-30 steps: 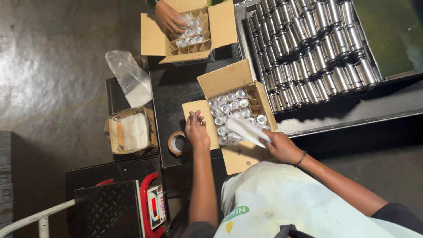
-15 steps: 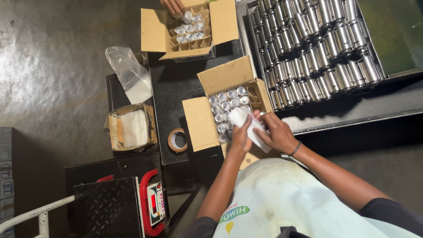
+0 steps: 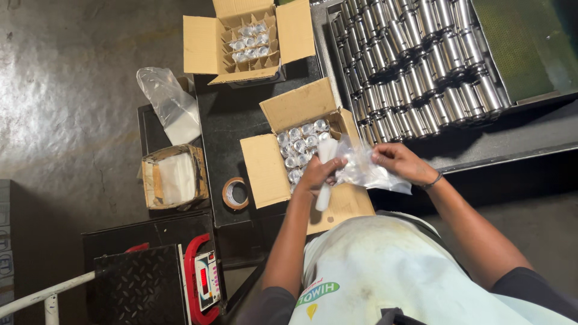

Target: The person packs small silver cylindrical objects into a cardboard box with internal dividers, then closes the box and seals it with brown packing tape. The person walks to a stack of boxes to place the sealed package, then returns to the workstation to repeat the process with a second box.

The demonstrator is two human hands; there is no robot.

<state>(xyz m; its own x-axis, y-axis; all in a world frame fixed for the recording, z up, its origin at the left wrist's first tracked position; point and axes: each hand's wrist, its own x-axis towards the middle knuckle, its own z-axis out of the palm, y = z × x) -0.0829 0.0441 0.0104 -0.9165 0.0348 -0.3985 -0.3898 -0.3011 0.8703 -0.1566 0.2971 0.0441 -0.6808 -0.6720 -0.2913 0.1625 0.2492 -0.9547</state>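
An open cardboard box [image 3: 268,171] with several shiny metal cylinders in its cells stands on the black table right in front of me. My left hand [image 3: 318,173] grips a white tube-like part [image 3: 324,180] over the box's near side. My right hand [image 3: 400,161] pinches a clear plastic bag [image 3: 364,170] that stretches between both hands. The tube's upper end meets the bag's mouth.
A second open box [image 3: 205,45] with wrapped cylinders sits farther back. Rows of metal cylinders [image 3: 415,54] fill a tray at the right. A tape roll [image 3: 235,194], a small carton of sheets [image 3: 174,177], a plastic bag [image 3: 171,105] and a weighing scale [image 3: 201,280] lie at the left.
Both hands have come together over the box's near side. The right hand has drawn the clear bag out to the right while the left keeps the white tube.
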